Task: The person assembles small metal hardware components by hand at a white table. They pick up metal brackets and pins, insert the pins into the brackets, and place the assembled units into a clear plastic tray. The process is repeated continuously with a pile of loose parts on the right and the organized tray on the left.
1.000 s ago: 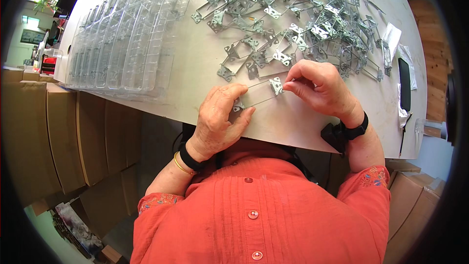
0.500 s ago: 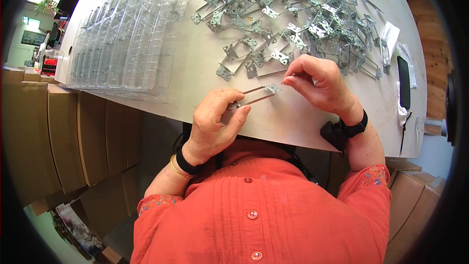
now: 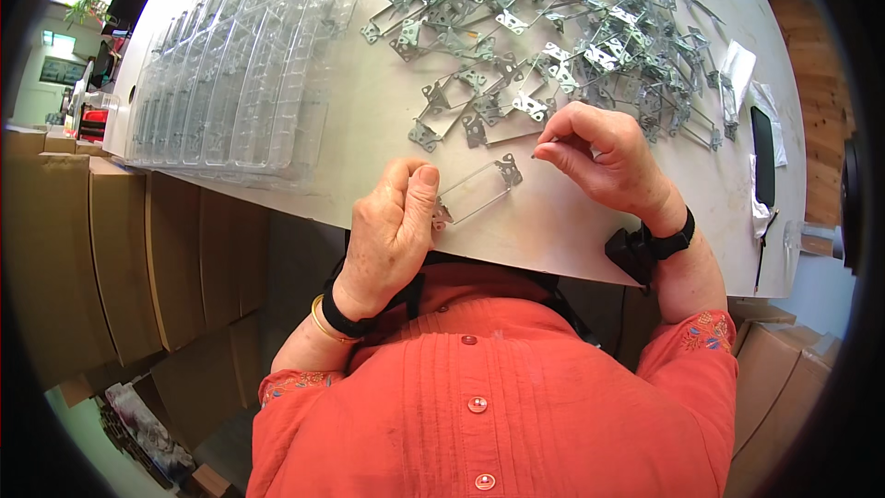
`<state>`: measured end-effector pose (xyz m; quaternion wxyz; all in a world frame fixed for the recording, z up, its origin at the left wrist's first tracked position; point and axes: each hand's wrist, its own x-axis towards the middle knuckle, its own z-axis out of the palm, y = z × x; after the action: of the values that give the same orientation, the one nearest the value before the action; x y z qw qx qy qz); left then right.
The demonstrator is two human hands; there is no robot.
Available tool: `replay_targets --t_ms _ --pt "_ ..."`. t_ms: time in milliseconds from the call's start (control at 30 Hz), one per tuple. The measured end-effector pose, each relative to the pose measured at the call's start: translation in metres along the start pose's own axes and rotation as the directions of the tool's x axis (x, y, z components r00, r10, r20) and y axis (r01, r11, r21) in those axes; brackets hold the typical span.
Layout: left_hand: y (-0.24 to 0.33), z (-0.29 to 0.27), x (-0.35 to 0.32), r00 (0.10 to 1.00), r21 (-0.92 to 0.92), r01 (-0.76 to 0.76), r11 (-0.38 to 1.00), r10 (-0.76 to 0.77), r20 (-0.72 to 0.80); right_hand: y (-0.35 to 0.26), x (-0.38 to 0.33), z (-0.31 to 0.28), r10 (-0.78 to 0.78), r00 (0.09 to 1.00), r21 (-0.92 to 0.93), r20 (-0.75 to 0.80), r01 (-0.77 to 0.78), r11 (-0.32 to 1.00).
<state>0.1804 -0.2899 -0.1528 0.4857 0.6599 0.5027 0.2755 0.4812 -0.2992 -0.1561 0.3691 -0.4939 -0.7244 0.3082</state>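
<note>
Between the thumb and fingers of my left hand (image 3: 385, 238) is one end of a small metal bracket frame (image 3: 508, 170), made of two punched end plates joined by two thin rods. It is held above the near edge of the table, its far plate pointing up and to the right. My right hand (image 3: 604, 159) is just right of that plate, not touching it, with thumb and forefinger pinched together. A tiny dark tip shows at the pinch, too small to name. Beyond both hands lies a tangled heap of similar metal bracket frames (image 3: 489, 109).
Stacked clear plastic trays (image 3: 244, 101) cover the left side of the white table (image 3: 369, 194). At the right lie a black flat device (image 3: 762, 157) and crumpled white wrappers (image 3: 735, 78). Cardboard boxes (image 3: 129, 258) stand below the table's left edge.
My left hand has turned over and shifted slightly left, rolling the bracket frame so its plates and both rods face up more broadly. My right hand has barely moved.
</note>
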Motion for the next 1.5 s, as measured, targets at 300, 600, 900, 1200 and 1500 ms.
replay_targets --t_ms 300,600,900,1200,1500 --pt "-0.007 -0.008 0.002 0.994 0.190 -0.065 0.980 0.080 -0.071 0.002 -0.001 -0.001 0.002 1.000 -0.038 0.000 -0.002 0.999" --pt "-0.007 -0.010 -0.006 0.949 0.301 -0.306 0.903 0.314 0.023 0.003 0.001 0.002 -0.062 0.998 -0.029 -0.023 0.062 0.998" --pt "-0.019 -0.015 -0.001 0.903 0.273 -0.428 0.862 0.397 0.164 0.004 -0.002 0.004 0.024 0.999 -0.048 -0.032 -0.025 0.999" --pt "-0.023 -0.015 0.003 0.895 0.205 -0.436 0.876 0.398 0.204 0.002 -0.002 0.005 0.049 0.999 0.009 -0.020 -0.049 0.999" --pt "-0.004 -0.035 -0.002 0.887 0.157 -0.432 0.888 0.388 0.251 0.001 -0.003 0.002 0.058 0.998 0.072 -0.037 -0.055 0.996"
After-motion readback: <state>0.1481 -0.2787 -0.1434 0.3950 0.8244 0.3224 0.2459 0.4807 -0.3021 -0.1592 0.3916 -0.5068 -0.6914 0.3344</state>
